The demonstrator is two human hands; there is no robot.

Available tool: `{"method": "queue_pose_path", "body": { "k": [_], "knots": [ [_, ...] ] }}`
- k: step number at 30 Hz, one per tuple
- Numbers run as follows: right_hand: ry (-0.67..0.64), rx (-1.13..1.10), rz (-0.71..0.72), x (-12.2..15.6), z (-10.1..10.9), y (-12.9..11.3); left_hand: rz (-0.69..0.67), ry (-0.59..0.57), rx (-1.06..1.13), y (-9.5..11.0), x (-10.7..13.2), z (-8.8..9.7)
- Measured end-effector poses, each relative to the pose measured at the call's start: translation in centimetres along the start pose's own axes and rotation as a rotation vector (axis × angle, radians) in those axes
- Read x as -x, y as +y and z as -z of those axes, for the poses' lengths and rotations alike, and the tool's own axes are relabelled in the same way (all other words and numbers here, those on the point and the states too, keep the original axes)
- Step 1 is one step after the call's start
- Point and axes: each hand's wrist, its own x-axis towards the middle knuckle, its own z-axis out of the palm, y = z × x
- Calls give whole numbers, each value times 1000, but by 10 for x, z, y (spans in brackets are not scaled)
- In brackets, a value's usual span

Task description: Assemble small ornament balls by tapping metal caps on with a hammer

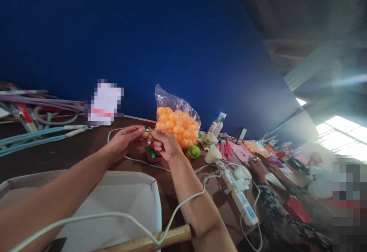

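Note:
My left hand (pixel 129 136) pinches a small shiny gold-coloured round thing (pixel 147 131) between thumb and fingers; its exact kind is too small to tell. Close against it from the right, my right hand (pixel 166 142) has its thumb and fingertips pressed together, and what they grip is hidden. Under my hands lies a dark pink and green item (pixel 153 156), partly covered by the right hand. Just behind stands a clear plastic bag (pixel 177 124) full of orange balls. A green-yellow round item (pixel 194 152) sits right of my right wrist.
In front is a white tray (pixel 114 185) with a wooden stick (pixel 172 237) near it. A white cable crosses my forearms' area to a power strip (pixel 243 202). Cups, a bottle (pixel 218 124) and pink papers stand right, near another person's hands (pixel 257 168). Blue ropes (pixel 43 135) lie left.

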Motion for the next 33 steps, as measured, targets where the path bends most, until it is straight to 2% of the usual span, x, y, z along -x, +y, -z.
{"method": "queue_pose_path", "body": {
  "k": [7,13,20,33],
  "knots": [
    [18,13,19,0,-2,0,7,7,-23,1,2,-1],
    [22,17,25,-1,-1,1,4,-36,0,-2,-1,2],
    [44,12,18,-2,-1,2,13,20,21,1,-1,0],
    [48,-15,36,-2,-2,4,1,2,4,1,0,-1]
  ]
}}
